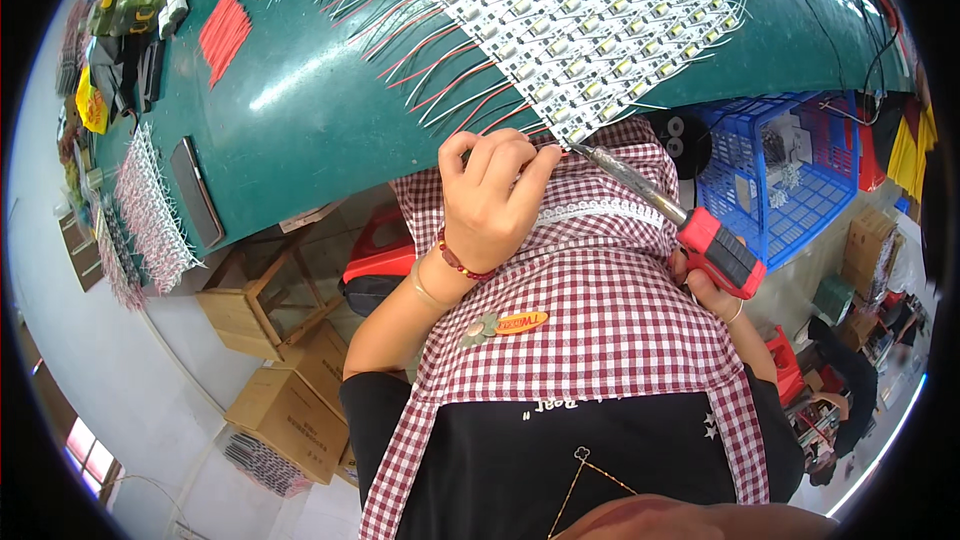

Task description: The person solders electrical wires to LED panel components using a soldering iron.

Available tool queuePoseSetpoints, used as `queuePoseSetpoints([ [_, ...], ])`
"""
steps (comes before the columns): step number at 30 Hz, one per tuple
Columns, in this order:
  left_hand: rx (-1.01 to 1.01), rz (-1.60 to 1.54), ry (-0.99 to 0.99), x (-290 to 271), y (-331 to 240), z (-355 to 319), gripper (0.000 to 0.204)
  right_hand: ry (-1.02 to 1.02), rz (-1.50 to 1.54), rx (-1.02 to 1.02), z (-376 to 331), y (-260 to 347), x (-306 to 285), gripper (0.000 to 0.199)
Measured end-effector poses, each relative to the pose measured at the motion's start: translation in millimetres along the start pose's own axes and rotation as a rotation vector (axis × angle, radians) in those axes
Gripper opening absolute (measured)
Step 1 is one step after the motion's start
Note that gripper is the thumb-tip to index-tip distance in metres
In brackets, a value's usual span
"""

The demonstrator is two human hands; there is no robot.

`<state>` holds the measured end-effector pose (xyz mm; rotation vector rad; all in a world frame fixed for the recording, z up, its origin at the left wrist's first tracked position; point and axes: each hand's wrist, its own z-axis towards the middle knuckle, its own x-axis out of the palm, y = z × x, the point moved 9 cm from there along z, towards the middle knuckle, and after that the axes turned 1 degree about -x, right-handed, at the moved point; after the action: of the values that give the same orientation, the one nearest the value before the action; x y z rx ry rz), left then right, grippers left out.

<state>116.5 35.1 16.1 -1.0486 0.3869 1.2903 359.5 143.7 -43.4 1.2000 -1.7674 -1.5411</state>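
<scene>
The broad green surface (300, 90) curved across the top of the view, smooth and faintly glossy. On it lay a wide mat of white LED strip modules (570, 20), rows of small rectangular blocks joined side by side, with thin red and white lead wires (430, 50) fanning out from its near edge. Below, a red-and-white checked fabric apron (600, 300) with a lace band covered the person's front.

The left hand (490, 195) was curled tight at the mat's near corner, fingertips pinched on what seemed to be a fine wire, though the wire itself was too small to make out. The right hand (715, 290) was mostly hidden, closed around the red and black plastic grip of a soldering iron (690, 225), whose grey metal shaft ran up-left to a tip just beside the left fingers, at the nearest module.

Done well, I judged, the joint needed the wire held dead still against its pad, the tip touched briefly, and the fingers kept clear of the hot metal.
</scene>
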Motion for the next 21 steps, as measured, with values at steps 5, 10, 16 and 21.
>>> queuePoseSetpoints([
  [5,-0.001,0.008,-0.002,1.5,-2.2,-2.8,0.033,-0.021,-0.116,-0.089,6.0,14.0,1.8,0.032],
  [10,0.001,0.024,-0.007,0.8,-2.6,-0.8,0.032,-0.031,-0.202,-0.148,3.7,22.4,0.0,0.033],
  [16,0.005,0.032,-0.004,0.7,-2.7,0.4,0.030,-0.017,0.039,-0.039,2.0,9.7,0.3,0.034],
  [21,0.008,0.044,0.003,1.3,-3.5,-0.3,0.029,-0.109,-0.277,-0.317,8.4,38.1,0.9,0.032],
])
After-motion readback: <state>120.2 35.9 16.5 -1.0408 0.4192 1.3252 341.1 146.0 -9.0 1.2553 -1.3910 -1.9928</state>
